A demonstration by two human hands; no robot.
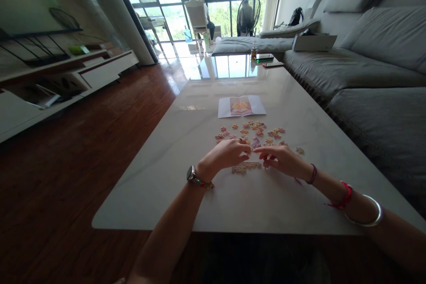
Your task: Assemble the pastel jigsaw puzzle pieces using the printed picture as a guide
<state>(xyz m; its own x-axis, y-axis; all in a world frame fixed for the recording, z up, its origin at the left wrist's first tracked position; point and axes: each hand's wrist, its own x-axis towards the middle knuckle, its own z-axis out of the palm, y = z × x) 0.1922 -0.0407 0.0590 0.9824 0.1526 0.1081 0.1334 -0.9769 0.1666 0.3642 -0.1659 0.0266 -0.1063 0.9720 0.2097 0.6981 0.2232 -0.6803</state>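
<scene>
Several small pastel jigsaw pieces (256,133) lie scattered on a pale marble table (173,186). A short joined strip of pieces (246,167) lies just in front of my hands. My left hand (224,155), with a watch on its wrist, curls its fingers over the strip. My right hand (282,159) meets it fingertip to fingertip, its fingers pinched together; what they hold is too small to make out. A printed reference picture (241,106) lies beyond the pieces.
A grey sofa (366,66) runs along the table's right side, with a flat box (314,42) on it. A small bottle (254,50) and a dark phone (264,58) sit at the table's far end. A person sits on a chair (198,17) by the windows.
</scene>
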